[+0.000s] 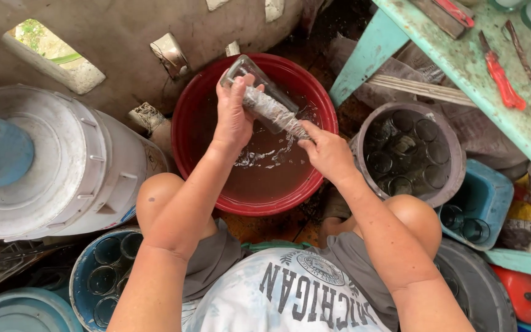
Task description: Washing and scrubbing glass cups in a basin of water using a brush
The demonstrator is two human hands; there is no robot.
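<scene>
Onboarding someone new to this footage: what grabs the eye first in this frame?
The red basin of brownish water at centre, where the left hand holds a clear glass tilted over it while the right hand works a cloth-like scrubber into its mouth. To the right, a grey bucket packed with more glasses; at far left, a large white drum.

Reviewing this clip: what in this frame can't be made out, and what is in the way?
Head view only:
- Left hand wraps the glass, hiding its middle.
- Scrubber inside the glass: foam blurs its kind; the right hand hides its end.
- Red basin: murky water hides the bottom.
- Blue bucket of glasses: the left forearm and the frame edge cut it off.
</scene>
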